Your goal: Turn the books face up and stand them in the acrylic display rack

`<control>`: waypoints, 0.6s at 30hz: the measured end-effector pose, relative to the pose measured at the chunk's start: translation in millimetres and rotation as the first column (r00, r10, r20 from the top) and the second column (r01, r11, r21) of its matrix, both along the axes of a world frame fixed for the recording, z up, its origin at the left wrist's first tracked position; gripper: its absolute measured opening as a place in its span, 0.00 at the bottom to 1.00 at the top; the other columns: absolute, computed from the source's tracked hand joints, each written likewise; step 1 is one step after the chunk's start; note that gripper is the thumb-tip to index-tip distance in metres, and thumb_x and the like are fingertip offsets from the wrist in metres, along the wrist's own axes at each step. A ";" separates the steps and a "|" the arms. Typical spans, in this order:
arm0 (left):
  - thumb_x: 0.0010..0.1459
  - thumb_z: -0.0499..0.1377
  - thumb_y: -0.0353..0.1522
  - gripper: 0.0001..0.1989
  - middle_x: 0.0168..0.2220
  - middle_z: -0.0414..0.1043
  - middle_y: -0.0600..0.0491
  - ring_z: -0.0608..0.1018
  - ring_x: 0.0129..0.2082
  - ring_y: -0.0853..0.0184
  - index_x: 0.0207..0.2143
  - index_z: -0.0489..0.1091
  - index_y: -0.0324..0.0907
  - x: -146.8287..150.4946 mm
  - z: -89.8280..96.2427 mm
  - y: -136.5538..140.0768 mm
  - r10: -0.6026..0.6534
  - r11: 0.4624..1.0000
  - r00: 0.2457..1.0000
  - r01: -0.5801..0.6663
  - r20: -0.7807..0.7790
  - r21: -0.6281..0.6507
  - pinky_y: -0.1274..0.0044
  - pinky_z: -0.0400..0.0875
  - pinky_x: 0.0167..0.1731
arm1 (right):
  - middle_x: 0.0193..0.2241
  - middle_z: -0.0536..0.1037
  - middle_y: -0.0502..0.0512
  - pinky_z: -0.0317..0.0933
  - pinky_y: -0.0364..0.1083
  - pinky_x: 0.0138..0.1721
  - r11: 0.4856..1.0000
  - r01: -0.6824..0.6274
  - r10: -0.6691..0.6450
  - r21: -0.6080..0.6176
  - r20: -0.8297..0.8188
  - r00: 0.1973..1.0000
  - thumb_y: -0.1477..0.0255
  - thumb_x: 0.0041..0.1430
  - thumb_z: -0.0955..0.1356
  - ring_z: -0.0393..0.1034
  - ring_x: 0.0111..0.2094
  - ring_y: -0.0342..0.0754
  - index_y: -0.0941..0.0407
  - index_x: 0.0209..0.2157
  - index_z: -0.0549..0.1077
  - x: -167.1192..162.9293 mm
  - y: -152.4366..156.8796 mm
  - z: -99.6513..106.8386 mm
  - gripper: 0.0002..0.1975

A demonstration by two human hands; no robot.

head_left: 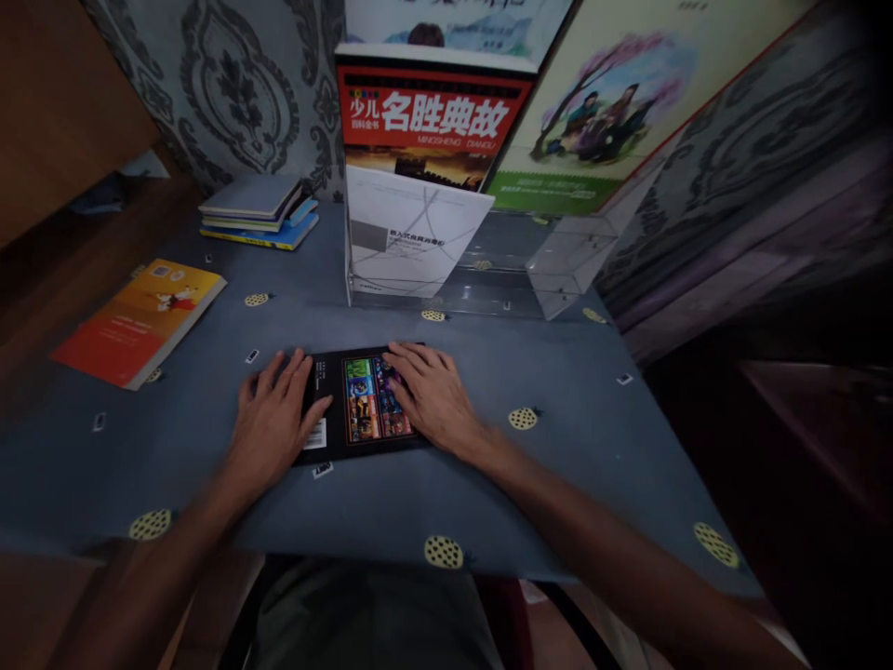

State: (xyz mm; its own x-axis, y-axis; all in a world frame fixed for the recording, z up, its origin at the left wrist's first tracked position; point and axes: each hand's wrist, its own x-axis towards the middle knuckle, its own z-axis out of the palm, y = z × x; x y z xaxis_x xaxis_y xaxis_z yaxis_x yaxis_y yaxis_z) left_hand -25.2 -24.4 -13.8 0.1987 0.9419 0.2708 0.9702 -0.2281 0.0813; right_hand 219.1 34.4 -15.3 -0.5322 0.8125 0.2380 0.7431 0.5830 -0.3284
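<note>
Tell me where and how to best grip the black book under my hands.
The black book is probably best gripped by its left and right edges, from both sides: it lies flat on the table, underside covered, and the left hand and right hand rest at those ends.

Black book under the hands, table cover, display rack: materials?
Black book: likely paper or card, smooth; printed panel and barcode.
Table cover: matte, little glare; fabric or vinyl, weave not discernible.
Display rack: probably clear, glossy plastic; see-through, bright edges.

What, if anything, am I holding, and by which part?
Your left hand and right hand rest on opposite ends of the black book; whether they grip it is unclear.
</note>
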 end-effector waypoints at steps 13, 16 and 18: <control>0.70 0.44 0.49 0.32 0.67 0.61 0.36 0.62 0.68 0.44 0.66 0.60 0.38 -1.7 1.4 -6.1 -0.042 0.998 0.999 0.042 0.006 -0.039 0.48 0.60 0.60 | 0.62 0.71 0.62 0.60 0.60 0.57 0.995 0.085 -0.088 0.052 0.048 0.995 0.67 0.72 0.59 0.63 0.61 0.59 0.58 0.60 0.70 18.4 -20.4 -1.8 0.21; 0.67 0.45 0.54 0.36 0.69 0.58 0.36 0.59 0.69 0.45 0.67 0.58 0.40 -3.9 -1.8 -19.1 -0.162 0.985 0.986 0.160 -0.031 -0.065 0.45 0.56 0.62 | 0.62 0.71 0.63 0.60 0.61 0.56 0.994 0.095 -0.098 0.060 0.050 0.994 0.67 0.72 0.58 0.63 0.60 0.60 0.57 0.60 0.70 21.1 -25.3 -2.6 0.21; 0.66 0.45 0.56 0.38 0.69 0.56 0.36 0.59 0.70 0.45 0.68 0.56 0.41 -7.2 -5.4 -26.5 -0.218 0.973 0.975 0.214 -0.048 -0.082 0.45 0.53 0.63 | 0.62 0.71 0.63 0.60 0.62 0.55 0.993 0.099 -0.103 0.067 0.059 0.993 0.67 0.71 0.59 0.64 0.60 0.61 0.56 0.60 0.70 21.5 -28.9 -2.5 0.21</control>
